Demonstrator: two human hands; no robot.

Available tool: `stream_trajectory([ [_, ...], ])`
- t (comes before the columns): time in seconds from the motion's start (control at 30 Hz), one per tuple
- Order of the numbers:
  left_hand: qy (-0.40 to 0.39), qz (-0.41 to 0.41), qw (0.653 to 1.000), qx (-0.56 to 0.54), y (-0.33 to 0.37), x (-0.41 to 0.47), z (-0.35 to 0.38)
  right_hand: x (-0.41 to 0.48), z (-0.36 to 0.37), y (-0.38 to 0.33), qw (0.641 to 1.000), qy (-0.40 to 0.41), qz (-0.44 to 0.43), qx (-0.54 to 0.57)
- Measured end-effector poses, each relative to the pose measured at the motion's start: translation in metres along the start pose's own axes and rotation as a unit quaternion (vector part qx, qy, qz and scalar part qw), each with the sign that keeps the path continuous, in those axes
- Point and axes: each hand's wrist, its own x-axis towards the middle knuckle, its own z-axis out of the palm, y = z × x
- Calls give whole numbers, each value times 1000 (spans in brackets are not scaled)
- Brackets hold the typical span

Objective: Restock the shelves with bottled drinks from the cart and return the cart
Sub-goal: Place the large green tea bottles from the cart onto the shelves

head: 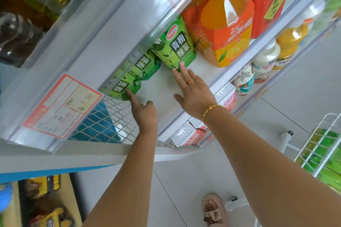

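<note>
Three green tea bottles stand in a row on the white shelf (162, 86). My left hand (144, 112) touches the base of the nearest green bottle (125, 86) with its index finger, the other fingers curled. My right hand (191, 90) is stretched flat, its fingertips pressing the base of the far green bottle (175, 46). A middle green bottle (145, 66) stands between them. The white wire cart (321, 153) at the right edge holds more green bottles.
Orange juice bottles (227, 27) and a red carton (265, 0) stand right of the green ones. A price tag (62, 107) hangs from the shelf rail above. Lower shelves hold small drink bottles (265, 61) and cartons. Grey floor tiles lie below, with my shoe (214, 210) on them.
</note>
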Motion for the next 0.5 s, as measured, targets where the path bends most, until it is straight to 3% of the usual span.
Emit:
stream_trajectory([
  [0.17,-73,-22,997,-8,8,-16,-16,4,-1,-9,999,-28,35,-11],
  [0.27,-152,-70,985,-32,25,-32,-10,-10,-18,-11,993,-11,41,106],
  [0.33,-160,-94,980,-68,33,-50,-8,-34,-38,-13,982,55,54,174],
  [0.5,-164,36,985,28,47,-125,-1,-144,-78,9,968,183,113,131],
])
